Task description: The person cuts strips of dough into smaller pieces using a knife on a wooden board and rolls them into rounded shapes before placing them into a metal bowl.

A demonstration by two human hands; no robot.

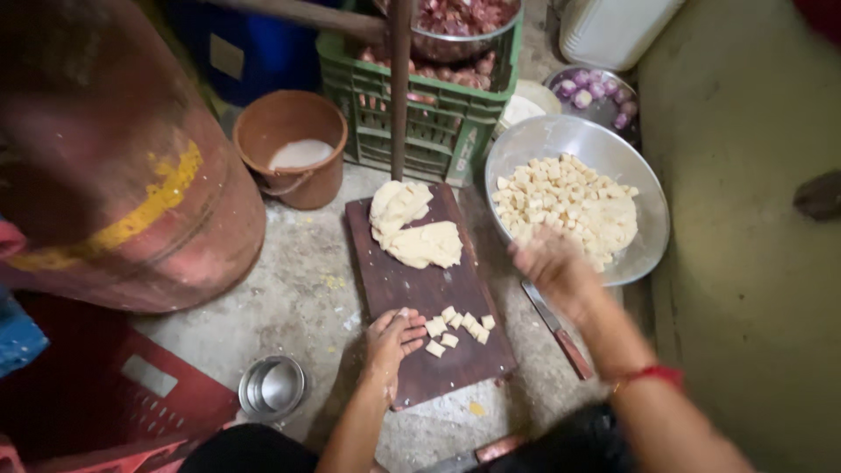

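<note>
Left hand [392, 340] flat and open on the dark cutting board [425, 289], fingertips touching the small heap of dough cubes [457, 329] near the board's front edge, likely to gather them. Right hand [550, 261] blurred at the near rim of the steel bowl [644, 250], which is full of cut cubes just beside the board for a short reach; grip impossible to tell. Uncut dough lump [410, 224] parked at the board's far end, apart from the cubes. Knife [557, 328] down on the floor between board and bowl. Tight quarters: red cylinder [114, 158] left, brown bucket [293, 144] and green crate [420, 96] behind, steel cup [272, 387] near the left forearm.
</note>
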